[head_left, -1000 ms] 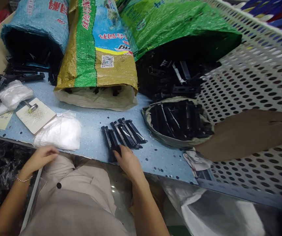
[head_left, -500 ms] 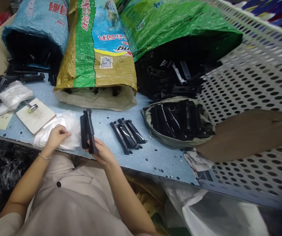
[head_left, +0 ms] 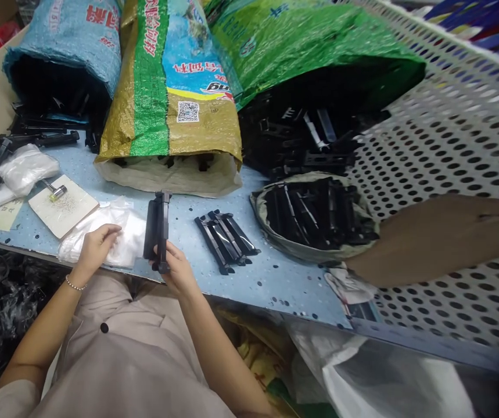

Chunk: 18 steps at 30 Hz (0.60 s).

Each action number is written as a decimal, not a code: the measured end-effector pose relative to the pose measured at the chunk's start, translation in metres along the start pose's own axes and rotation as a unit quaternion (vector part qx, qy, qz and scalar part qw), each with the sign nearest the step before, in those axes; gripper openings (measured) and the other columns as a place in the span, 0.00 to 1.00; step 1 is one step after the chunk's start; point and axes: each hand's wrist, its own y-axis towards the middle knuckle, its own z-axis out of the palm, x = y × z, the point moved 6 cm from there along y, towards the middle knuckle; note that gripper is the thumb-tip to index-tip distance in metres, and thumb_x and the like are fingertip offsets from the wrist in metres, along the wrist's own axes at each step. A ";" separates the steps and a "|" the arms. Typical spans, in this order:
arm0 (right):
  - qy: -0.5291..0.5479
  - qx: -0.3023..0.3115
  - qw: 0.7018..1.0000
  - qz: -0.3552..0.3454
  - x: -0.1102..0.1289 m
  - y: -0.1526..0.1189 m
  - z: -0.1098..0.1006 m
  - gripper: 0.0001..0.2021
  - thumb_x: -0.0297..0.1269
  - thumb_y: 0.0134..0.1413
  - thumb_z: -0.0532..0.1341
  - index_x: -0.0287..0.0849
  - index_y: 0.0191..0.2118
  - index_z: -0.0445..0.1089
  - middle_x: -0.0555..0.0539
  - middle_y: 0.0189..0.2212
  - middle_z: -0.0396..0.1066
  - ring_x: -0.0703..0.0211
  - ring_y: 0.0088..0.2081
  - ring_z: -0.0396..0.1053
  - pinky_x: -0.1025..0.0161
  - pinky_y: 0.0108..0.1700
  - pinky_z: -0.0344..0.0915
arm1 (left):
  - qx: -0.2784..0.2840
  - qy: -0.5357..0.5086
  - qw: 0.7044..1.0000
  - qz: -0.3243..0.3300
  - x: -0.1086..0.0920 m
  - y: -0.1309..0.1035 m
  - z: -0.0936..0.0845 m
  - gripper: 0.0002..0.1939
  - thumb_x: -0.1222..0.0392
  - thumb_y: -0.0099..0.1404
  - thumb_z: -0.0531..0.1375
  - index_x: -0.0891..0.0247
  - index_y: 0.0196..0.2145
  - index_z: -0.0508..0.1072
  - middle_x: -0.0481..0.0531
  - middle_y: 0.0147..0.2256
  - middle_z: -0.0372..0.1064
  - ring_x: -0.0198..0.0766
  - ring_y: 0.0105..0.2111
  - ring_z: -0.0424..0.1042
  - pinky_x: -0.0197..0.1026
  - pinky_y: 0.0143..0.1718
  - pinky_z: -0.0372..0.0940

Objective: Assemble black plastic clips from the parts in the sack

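Gripping the black plastic piece (head_left: pixel 158 226) near its lower end, your right hand (head_left: pixel 177 266) has its fingers closed around it just inside the front edge of the tabletop (head_left: pixel 290 278). The piece reaches away from those fingers, its long axis pointing from the front edge toward the back; you can't tell from this view whether it is one bar or two side by side. Your right hand is the nearer one: your left hand (head_left: pixel 99 247) is apart from the piece, to its left, over the clear plastic bags (head_left: pixel 132 237). Its thumb and fingertips are drawn narrowly together there, but whether they pinch a bag cannot be told. The bags' right edge lies just beside the piece, leaving little gap. On the other side, a speckled blue strip gives you more room before the slanted row of black bars (head_left: pixel 225 241). Toward the back edge, the gold and green sack (head_left: pixel 201 130) limits your reach; farther right sits the grey bag (head_left: pixel 308 255) full of similar bars.
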 end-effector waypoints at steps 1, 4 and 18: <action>0.024 0.029 0.999 0.030 -0.002 0.000 0.010 0.15 0.46 0.45 0.70 0.43 0.37 0.76 0.48 0.31 0.68 0.63 0.31 0.63 0.67 0.32 0.62 | 0.007 -0.027 0.999 -0.022 0.003 0.000 0.005 0.12 0.56 0.67 0.58 0.62 0.47 0.73 0.52 0.39 0.75 0.36 0.34 0.75 0.38 0.35 0.68; 0.053 0.082 0.994 0.045 -0.004 0.009 0.034 0.15 0.43 0.42 0.72 0.40 0.35 0.75 0.49 0.29 0.68 0.66 0.29 0.61 0.69 0.31 0.61 | -0.013 -0.047 0.998 -0.037 0.005 0.000 0.010 0.11 0.56 0.64 0.62 0.63 0.42 0.69 0.51 0.35 0.74 0.36 0.35 0.75 0.38 0.38 0.68; 0.112 0.097 0.982 0.122 -0.016 -0.027 0.006 0.19 0.45 0.42 0.73 0.37 0.37 0.74 0.44 0.29 0.72 0.65 0.24 0.66 0.70 0.23 0.62 | 0.006 0.112 0.988 0.105 -0.001 0.007 0.000 0.23 0.71 0.63 0.53 0.64 0.53 0.74 0.57 0.54 0.68 0.39 0.47 0.73 0.44 0.52 0.68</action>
